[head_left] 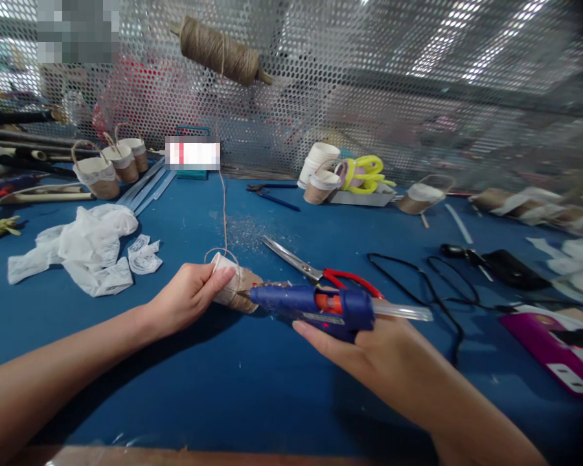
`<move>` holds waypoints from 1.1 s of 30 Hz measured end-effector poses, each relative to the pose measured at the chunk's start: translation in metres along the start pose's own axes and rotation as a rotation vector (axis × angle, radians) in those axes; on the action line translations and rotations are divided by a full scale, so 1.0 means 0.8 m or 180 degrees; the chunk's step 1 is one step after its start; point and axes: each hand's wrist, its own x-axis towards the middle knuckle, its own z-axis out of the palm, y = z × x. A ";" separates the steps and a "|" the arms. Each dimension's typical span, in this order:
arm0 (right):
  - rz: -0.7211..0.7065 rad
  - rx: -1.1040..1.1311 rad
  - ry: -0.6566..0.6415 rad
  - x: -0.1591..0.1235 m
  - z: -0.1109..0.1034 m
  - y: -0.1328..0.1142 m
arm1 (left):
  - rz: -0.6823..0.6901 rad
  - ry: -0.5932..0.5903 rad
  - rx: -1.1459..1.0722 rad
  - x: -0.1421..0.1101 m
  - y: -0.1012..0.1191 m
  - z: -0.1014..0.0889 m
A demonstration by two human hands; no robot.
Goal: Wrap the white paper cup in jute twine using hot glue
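Note:
Tilted on its side, a small paper cup (247, 292) with brown burlap round its lower part is pinched in my left hand (194, 291). My right hand (364, 349) grips a blue glue gun (291, 299), a clear glue stick poking from its back end. The gun's nozzle meets or nearly meets the cup's side; I cannot tell if they touch. Thin twine (224, 207) runs down to the cup from a spool (218, 50) hanging on the mesh. Beyond the glue gun lie red-handled scissors (320, 270), partly hidden by it.
White lace (85, 249) lies to the left, below several handled cups (96, 176). Pliers (272, 194), stacked white cups (320, 158) and a yellow coil (364, 173) stand at the back. A black cable (430, 278) and purple power strip (547, 353) occupy the right.

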 end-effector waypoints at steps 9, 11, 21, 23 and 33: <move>-0.0624 -0.0616 0.0250 -0.004 0.000 0.006 | 0.0040 -0.0050 -0.0105 -0.001 0.001 -0.001; -0.0719 -0.0837 0.0269 -0.008 0.004 0.013 | 0.0130 -0.0085 -0.0069 -0.002 0.000 -0.001; 0.1287 0.1240 -0.0202 0.020 0.003 0.007 | 0.0584 -0.0029 0.0172 -0.004 0.001 -0.001; 0.1335 0.1482 -0.0269 0.025 0.001 0.006 | 0.0686 -0.0009 0.0194 -0.004 0.002 -0.002; 0.2472 0.1988 0.0018 0.030 0.002 0.042 | 0.0864 -0.0013 0.0150 -0.009 0.003 -0.004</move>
